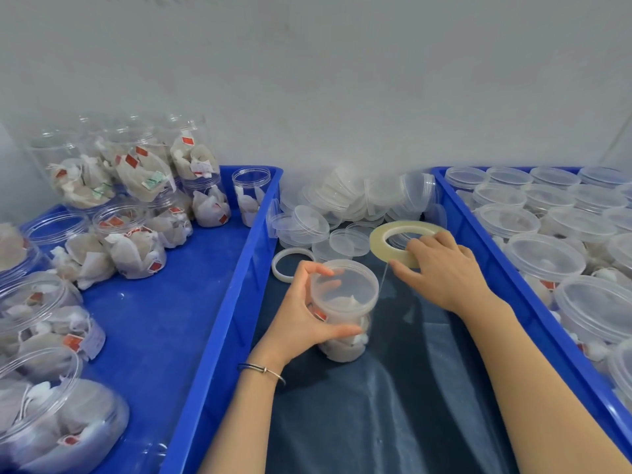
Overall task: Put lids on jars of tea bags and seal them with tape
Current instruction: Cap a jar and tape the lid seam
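A clear jar of tea bags point(343, 336) with its lid point(345, 285) on stands on the dark cloth point(393, 405) between two blue crates. My left hand point(304, 313) grips the jar, thumb low on its side and fingers at the lid's rim. My right hand point(441, 268) holds a roll of clear tape point(379, 236) to the right of the jar, fingers through its hole. A thin strip of tape point(383, 278) runs from the roll down to the lid's edge.
The left blue crate point(219, 302) holds several open jars of tea bags point(136, 248). The right blue crate point(478, 241) holds several lidded jars point(543, 258). Loose clear lids point(345, 200) are piled behind the jar, with an empty tape ring point(290, 265) beside them.
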Motion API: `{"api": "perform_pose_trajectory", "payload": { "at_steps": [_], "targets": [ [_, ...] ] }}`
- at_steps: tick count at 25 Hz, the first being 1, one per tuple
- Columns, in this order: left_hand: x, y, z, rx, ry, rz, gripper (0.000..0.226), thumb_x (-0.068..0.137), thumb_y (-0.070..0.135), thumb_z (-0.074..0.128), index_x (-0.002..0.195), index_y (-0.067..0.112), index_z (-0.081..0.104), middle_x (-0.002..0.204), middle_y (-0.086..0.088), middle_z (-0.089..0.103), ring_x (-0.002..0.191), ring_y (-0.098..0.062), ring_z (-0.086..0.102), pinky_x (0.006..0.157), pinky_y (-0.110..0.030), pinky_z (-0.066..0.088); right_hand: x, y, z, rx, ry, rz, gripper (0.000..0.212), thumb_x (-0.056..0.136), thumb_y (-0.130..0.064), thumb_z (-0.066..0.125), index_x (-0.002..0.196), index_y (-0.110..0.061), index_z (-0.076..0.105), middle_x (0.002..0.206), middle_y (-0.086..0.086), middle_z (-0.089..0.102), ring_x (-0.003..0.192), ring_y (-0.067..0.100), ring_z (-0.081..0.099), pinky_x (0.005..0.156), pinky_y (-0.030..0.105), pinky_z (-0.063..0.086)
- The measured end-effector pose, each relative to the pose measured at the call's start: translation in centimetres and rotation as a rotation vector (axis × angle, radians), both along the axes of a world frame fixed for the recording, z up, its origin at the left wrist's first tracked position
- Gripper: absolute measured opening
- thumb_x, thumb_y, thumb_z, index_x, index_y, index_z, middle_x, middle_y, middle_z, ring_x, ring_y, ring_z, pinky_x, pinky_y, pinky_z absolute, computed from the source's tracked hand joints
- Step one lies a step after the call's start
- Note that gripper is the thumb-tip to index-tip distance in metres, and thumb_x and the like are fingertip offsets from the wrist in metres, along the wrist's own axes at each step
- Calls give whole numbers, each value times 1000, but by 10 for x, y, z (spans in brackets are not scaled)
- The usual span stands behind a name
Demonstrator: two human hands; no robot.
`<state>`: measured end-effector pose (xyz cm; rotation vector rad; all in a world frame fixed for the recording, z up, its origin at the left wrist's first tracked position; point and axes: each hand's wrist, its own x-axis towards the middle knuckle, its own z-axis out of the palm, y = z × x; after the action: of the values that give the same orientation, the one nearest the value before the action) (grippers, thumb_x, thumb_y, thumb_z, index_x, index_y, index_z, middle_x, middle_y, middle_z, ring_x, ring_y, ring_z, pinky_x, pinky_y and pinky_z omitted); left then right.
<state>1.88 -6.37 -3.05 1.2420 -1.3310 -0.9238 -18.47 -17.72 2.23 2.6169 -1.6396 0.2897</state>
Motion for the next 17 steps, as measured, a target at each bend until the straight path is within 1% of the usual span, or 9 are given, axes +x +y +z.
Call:
{"api": "perform_pose_trajectory", "payload": {
  "at_steps": [2, 4, 6, 8, 11, 12, 14, 16, 17],
  "targets": [
    [-1, -2, -2, 2, 10, -24, 78, 52, 18, 90, 112, 29, 42, 129, 6, 57, 126, -11, 51, 99, -48, 47, 10, -2, -3, 30, -3, 33, 38, 92, -57, 36, 86, -20, 45, 102, -7, 50, 113, 18, 37, 89, 41, 39],
    [-1, -5, -6, 16, 9, -30, 91, 55, 11, 91, 123, 32, 35, 125, 10, 57, 122, -7, 52, 96, -34, 50, 18, -2, -5, 114, -81, 97, 38, 93, -55, 38, 81, -19, 43, 97, -7, 51, 107, 15, 35, 83, 43, 44],
    [2, -6, -6, 59, -12, -47, 96, 59, 4, 90, 124, 33, 26, 120, 12, 58, 116, -1, 55, 91, -22, 49, 23, -2, -6, 240, -166, 187, 38, 96, -49, 38, 78, -16, 42, 88, -9, 47, 99, 13, 33, 80, 43, 45],
    [6, -7, -5, 79, -41, -50, 87, 59, 4, 89, 119, 28, 30, 123, 7, 55, 115, -2, 55, 92, -21, 48, 21, -2, -9, 337, -217, 247, 33, 99, -39, 36, 82, -12, 44, 83, -8, 45, 94, 14, 34, 80, 40, 43],
    [10, -3, -2, 33, -73, 64, 81, 57, 9, 91, 121, 28, 46, 128, 4, 49, 116, 0, 52, 91, -20, 49, 15, -1, -10, 380, -272, 293, 25, 98, -28, 38, 88, -7, 49, 86, -2, 50, 91, 16, 38, 80, 36, 40],
    [10, -1, -1, 18, -71, 98, 81, 57, 10, 91, 124, 30, 50, 128, 4, 49, 115, 2, 52, 90, -19, 49, 12, 0, -9, 376, -291, 304, 24, 97, -27, 41, 89, -7, 51, 87, 0, 52, 89, 18, 42, 79, 35, 40],
    [10, 3, -1, 7, -5, 138, 80, 62, 7, 88, 128, 31, 50, 126, 8, 55, 114, 1, 55, 90, -20, 51, 4, 1, -4, 354, -330, 317, 23, 96, -30, 49, 87, -9, 56, 86, 1, 55, 84, 20, 49, 75, 36, 42],
    [7, 9, -6, 10, 43, 178, 70, 69, 4, 83, 123, 30, 48, 125, 12, 59, 116, -1, 57, 95, -18, 48, -3, 4, 1, 298, -333, 327, 26, 94, -34, 54, 84, -11, 58, 81, 2, 56, 78, 20, 51, 71, 37, 43],
    [2, 13, -9, 1, 42, 192, 65, 73, 4, 80, 123, 29, 47, 127, 14, 58, 121, -1, 54, 98, -15, 45, -6, 6, 2, 259, -333, 331, 27, 93, -35, 56, 83, -10, 59, 80, 3, 56, 76, 21, 51, 70, 37, 43]
  ]
}}
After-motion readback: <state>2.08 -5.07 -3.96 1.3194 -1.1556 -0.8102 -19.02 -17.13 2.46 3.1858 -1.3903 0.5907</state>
